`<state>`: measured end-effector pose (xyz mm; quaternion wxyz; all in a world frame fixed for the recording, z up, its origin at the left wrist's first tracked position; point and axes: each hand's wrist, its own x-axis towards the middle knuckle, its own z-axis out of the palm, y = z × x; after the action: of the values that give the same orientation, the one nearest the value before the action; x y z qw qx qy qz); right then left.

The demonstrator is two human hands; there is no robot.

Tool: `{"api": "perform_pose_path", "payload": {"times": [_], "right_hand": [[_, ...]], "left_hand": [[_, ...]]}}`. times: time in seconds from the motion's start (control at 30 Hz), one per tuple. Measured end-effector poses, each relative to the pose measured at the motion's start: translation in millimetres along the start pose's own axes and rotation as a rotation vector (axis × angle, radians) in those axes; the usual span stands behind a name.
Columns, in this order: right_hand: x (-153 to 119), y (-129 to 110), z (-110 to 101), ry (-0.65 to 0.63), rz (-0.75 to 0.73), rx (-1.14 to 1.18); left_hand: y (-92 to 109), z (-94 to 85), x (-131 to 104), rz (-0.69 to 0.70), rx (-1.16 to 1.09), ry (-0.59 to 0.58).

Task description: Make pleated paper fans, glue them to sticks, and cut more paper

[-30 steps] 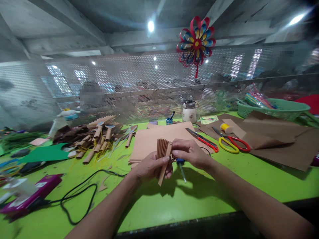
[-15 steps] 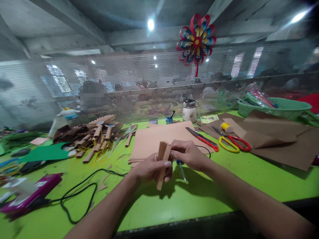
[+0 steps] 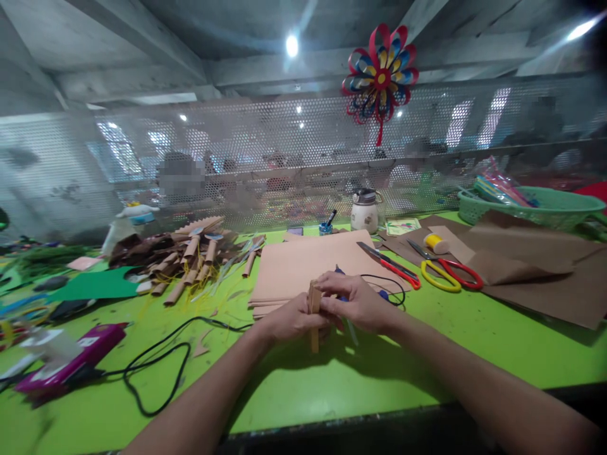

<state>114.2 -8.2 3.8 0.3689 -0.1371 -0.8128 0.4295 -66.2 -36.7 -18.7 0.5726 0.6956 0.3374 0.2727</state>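
A strip of brown paper folded into narrow pleats [image 3: 314, 303] stands nearly upright above the front of the table, its edge towards me. My left hand [image 3: 290, 318] is closed around it from the left. From the right, my right hand [image 3: 358, 302] presses its fingertips to the upper part of the same paper; its fingers are bent and close together. Partly hidden below my right hand lies a blue tool [image 3: 383, 295] with a clear stick and a black cord, like a glue gun. Behind the hands is a stack of light brown paper sheets [image 3: 308, 259].
Red-handled scissors [image 3: 398, 270], yellow-and-red scissors [image 3: 441, 275], a yellow thread spool [image 3: 435, 243] and dark brown paper [image 3: 535, 278] lie right. Left are rolled paper pieces [image 3: 190, 265], a black cord [image 3: 177, 373] and a purple power strip [image 3: 76, 360]. A jar [image 3: 364, 212] stands behind.
The pleated paper has turned, so its fanned folds now show as a narrow edge. My right hand has closed in over its upper part. The whole view has shifted slightly.
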Motion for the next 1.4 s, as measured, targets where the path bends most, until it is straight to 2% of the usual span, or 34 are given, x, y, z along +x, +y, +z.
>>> {"api": "perform_pose_path", "payload": {"times": [0.1, 0.17, 0.3, 0.43, 0.5, 0.6, 0.67, 0.83, 1.0, 1.1, 1.3, 1.4], "right_hand": [[-0.3, 4.3, 6.5, 0.065, -0.123, -0.104], [-1.7, 7.3, 12.1, 0.111, -0.195, -0.175], [-5.6, 6.2, 15.9, 0.14, -0.256, -0.356], [-5.6, -2.3, 4.3, 0.173, -0.282, -0.457], [-4.3, -4.7, -3.3, 0.168, -0.277, -0.48], [-2.8, -2.2, -10.1, 0.107, -0.196, -0.537], [-2.3, 1.6, -11.0, 0.053, -0.143, -0.609], [-1.0, 2.8, -10.5, -0.072, -0.071, -0.769], [-0.5, 1.2, -12.3, -0.187, 0.025, -0.769], [-1.6, 3.3, -14.2, -0.234, 0.05, -0.72], [-1.2, -0.5, -30.5, -0.344, 0.082, -0.662], [0.2, -3.6, -40.9, -0.332, 0.111, -0.665]], "left_hand": [[2.5, 1.2, 2.6, 0.029, 0.028, 0.002], [4.6, 3.3, 5.2, 0.059, 0.061, 0.048], [6.7, 4.3, 7.4, 0.113, 0.154, 0.104], [9.9, -11.3, -0.1, 0.078, 0.124, 0.032], [14.3, -22.7, -5.7, 0.135, 0.063, 0.097], [23.0, -32.4, -10.9, 0.255, 0.06, 0.351], [27.5, -31.6, -11.0, 0.264, 0.106, 0.443], [30.7, -22.5, -6.8, 0.128, 0.2, 0.379], [33.1, -20.0, -8.5, 0.038, 0.645, 0.317], [35.8, -16.7, -9.0, 0.03, 0.799, 0.308], [39.8, -22.4, -11.1, 0.024, 0.806, 0.336], [36.9, -32.2, -12.5, 0.043, 0.729, 0.388]]}}
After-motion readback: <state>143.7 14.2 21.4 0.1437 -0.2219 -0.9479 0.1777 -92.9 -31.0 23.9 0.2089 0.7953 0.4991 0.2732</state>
